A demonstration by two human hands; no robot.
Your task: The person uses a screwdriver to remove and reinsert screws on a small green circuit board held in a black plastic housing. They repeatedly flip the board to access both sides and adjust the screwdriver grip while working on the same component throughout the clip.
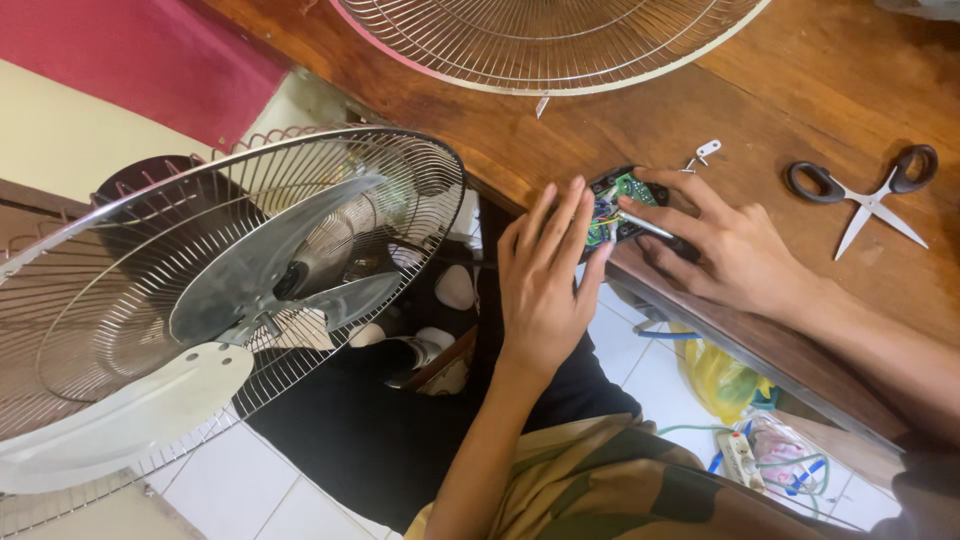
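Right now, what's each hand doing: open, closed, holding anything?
Left hand: open, fingers flat on the black control housing.
Right hand: closed on a thin tool, probing the housing.

Two bare forearms reach forward, hands close together. The left hand (545, 275) lies palm down with fingers extended. The right hand (725, 250) angles inward, fingers curled in a pinch.

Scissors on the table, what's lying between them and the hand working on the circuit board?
Head view: between the scissors and the right hand is bare wooden table; a small white metal bracket lies just above that stretch.
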